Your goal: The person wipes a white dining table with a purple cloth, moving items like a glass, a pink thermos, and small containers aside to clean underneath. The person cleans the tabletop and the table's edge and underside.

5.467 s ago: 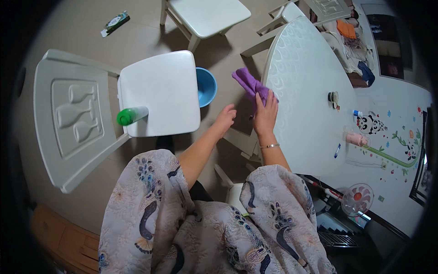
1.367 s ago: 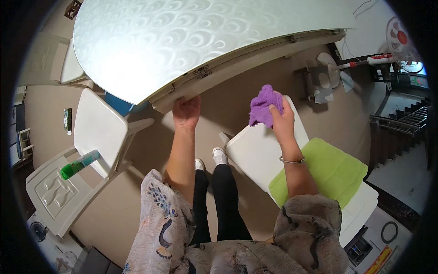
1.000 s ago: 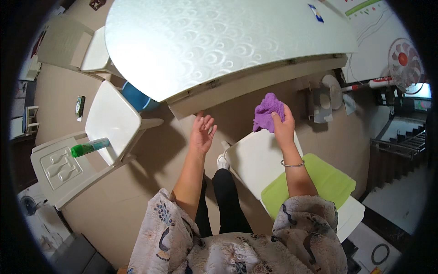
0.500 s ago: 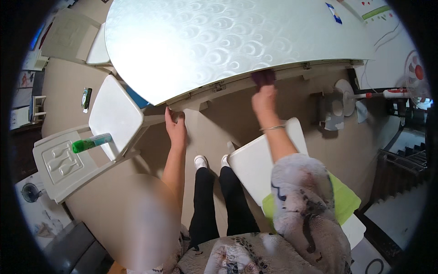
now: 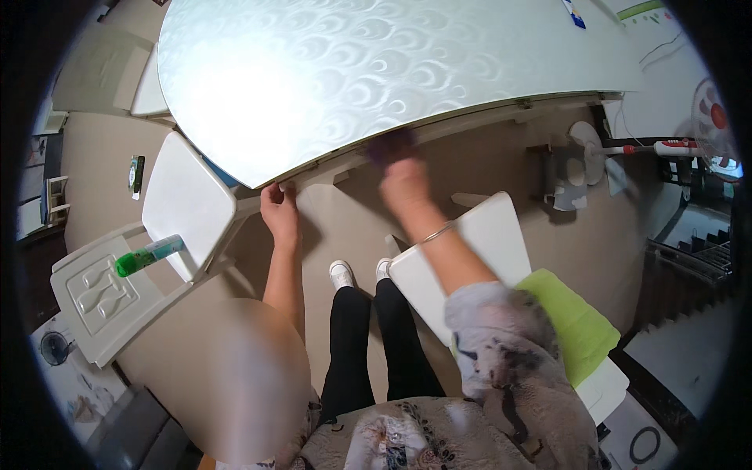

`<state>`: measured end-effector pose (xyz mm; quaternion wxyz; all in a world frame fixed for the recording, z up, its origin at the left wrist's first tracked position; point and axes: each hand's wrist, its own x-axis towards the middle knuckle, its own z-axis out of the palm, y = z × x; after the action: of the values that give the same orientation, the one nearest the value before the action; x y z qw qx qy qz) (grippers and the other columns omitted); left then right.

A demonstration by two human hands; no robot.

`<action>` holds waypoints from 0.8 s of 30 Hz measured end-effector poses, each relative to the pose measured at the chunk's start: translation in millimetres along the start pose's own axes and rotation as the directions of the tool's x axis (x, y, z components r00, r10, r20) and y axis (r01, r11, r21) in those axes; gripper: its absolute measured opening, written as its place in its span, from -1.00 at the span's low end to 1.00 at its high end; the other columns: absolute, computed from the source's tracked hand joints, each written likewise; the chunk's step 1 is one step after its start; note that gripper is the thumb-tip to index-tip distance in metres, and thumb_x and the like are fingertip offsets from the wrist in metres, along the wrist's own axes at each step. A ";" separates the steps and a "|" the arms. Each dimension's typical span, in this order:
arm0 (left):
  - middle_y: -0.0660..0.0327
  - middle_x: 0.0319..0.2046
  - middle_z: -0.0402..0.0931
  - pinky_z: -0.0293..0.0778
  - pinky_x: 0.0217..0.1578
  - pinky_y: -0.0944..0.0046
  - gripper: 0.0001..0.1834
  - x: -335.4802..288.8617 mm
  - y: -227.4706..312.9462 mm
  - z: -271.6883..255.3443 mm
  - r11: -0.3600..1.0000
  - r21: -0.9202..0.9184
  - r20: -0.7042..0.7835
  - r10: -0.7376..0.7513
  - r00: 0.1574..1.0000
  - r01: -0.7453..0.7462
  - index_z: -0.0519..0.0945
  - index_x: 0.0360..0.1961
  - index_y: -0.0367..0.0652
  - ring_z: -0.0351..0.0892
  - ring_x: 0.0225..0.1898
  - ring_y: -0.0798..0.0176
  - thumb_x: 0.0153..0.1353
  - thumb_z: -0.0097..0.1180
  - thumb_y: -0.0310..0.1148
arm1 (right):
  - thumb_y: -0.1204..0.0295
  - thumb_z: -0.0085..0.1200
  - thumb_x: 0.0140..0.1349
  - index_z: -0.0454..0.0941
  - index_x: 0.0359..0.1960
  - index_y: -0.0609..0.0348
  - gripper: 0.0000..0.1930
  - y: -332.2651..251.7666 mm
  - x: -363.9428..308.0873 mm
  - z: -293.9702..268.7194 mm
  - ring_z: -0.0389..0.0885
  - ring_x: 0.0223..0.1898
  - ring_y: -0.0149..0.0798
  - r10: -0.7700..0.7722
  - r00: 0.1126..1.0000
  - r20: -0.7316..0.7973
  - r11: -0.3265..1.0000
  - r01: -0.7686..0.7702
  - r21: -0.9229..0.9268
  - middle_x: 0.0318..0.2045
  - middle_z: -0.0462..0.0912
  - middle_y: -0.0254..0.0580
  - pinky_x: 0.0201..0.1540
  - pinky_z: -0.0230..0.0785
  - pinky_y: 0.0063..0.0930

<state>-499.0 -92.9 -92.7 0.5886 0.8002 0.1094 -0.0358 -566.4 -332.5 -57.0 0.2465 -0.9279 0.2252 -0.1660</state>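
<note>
A glossy pale table (image 5: 329,86) with a swirl pattern fills the top of the view, its cut side edge facing me. My right hand (image 5: 406,188), slightly blurred, is closed on a dark purple cloth (image 5: 392,147). The cloth is pressed against the table's side edge near the middle. At the table's left corner my left hand (image 5: 280,213) is closed round the edge, fingertips at the tabletop's rim. What its fingers do beneath the edge is partly hidden.
A white chair (image 5: 184,207) at left carries a green-capped spray can (image 5: 149,254). Another white chair (image 5: 462,251) with a lime green cloth (image 5: 576,325) stands at right. A fan (image 5: 709,129) is far right. A small blue packet (image 5: 574,13) lies on the table.
My right hand has slid the purple cloth leftward along the table's edge. My left hand has drawn its fingers in at the corner. The whole view has shifted slightly.
</note>
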 end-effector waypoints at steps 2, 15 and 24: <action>0.31 -0.34 0.50 0.36 -0.25 0.39 -0.69 0.5 1.7 -1.3 1.000 0.007 -0.014 -0.007 1.000 0.007 0.50 -0.17 -0.29 0.40 -0.33 0.44 0.22 0.26 -0.29 | 0.56 0.01 -0.02 0.58 -0.16 -0.02 -0.66 -11.1 -10.7 18.6 0.60 -0.28 0.18 -0.135 0.991 0.026 0.991 0.135 -0.005 -0.22 0.54 0.01 -0.23 0.49 -0.02; 0.31 -0.34 0.50 0.38 -0.25 0.39 -0.67 2.6 8.4 -8.3 1.000 0.016 0.039 -0.021 0.999 0.021 0.49 -0.19 -0.27 0.43 -0.32 0.43 0.18 0.30 -0.26 | 0.51 0.05 0.03 0.54 0.05 -0.10 -0.53 41.1 12.2 -19.4 0.64 -0.28 0.06 0.017 0.945 0.326 0.951 0.085 -0.298 0.01 0.57 -0.08 -0.25 0.56 -0.11; 0.32 -0.33 0.49 0.37 -0.42 0.41 -0.74 9.5 -6.4 -7.9 0.998 -0.032 0.077 -0.051 0.996 0.054 0.48 -0.17 -0.20 0.43 -0.37 0.45 0.20 0.24 -0.32 | 0.57 -0.02 0.01 0.47 0.09 0.13 -0.50 -4.9 -20.1 27.4 0.51 0.02 0.07 0.132 0.991 0.009 0.990 -0.132 -0.039 0.08 0.47 0.09 -0.02 0.46 -0.13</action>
<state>-491.7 -82.4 -98.1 0.6048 0.7849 0.1085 -0.0798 -570.2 -308.2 -80.9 0.2404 -0.9164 0.2879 -0.1396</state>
